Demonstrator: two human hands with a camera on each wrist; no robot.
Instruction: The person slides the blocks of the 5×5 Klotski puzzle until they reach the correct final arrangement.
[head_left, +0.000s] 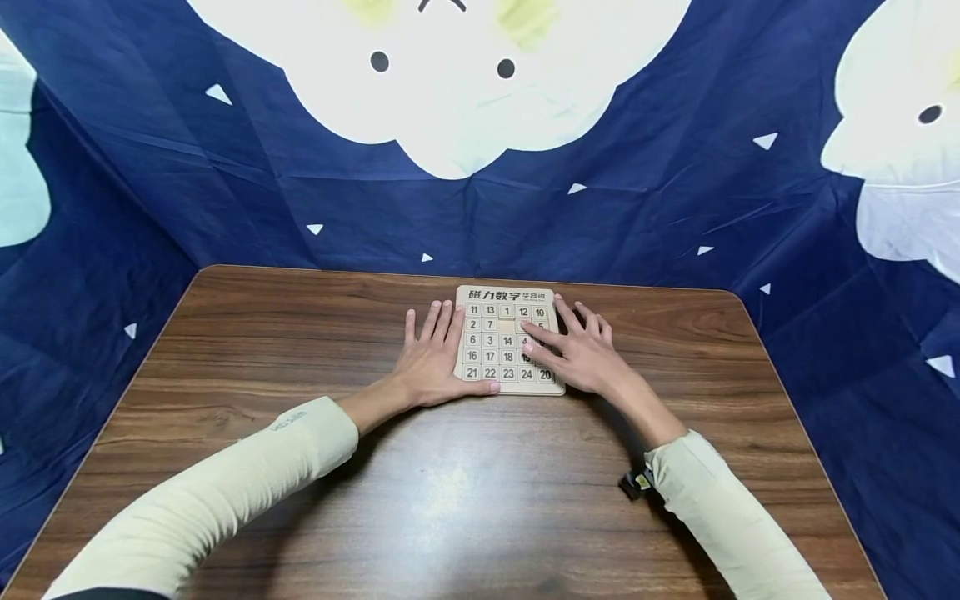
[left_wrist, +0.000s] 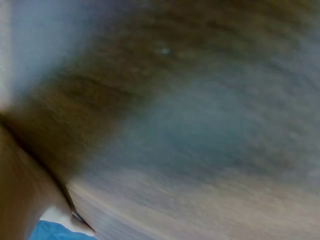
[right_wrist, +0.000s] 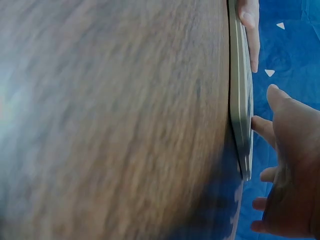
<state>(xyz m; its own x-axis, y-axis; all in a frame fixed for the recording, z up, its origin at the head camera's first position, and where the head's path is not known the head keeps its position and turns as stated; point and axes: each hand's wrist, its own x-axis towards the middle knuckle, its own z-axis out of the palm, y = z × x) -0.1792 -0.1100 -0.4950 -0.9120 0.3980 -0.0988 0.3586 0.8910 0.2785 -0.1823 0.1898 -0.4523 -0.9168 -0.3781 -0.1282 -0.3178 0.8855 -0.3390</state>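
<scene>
A pale number sliding puzzle (head_left: 525,389) lies flat near the table's far edge, several numbered tiles in its frame. A bare slot (head_left: 507,326) shows in the second row, below tile 1. My left hand (head_left: 433,362) lies along the puzzle's left side, fingers straight and thumb stretched over its bottom edge. Over the right side reaches my right hand (head_left: 588,354); its index fingertip touches a tile just right of the slot and hides its number. In the right wrist view, the puzzle's edge (right_wrist: 241,100) appears side-on, with that hand's index finger (right_wrist: 265,130) at its top face.
Brown wood-grain table (head_left: 420,500) surrounds the puzzle, light glaring off its front part. A dark blue curtain (head_left: 247,192) with white cloud shapes hangs behind and beside it. A small black device (head_left: 636,483) sits by the right cuff. The left wrist view is mostly blurred wood.
</scene>
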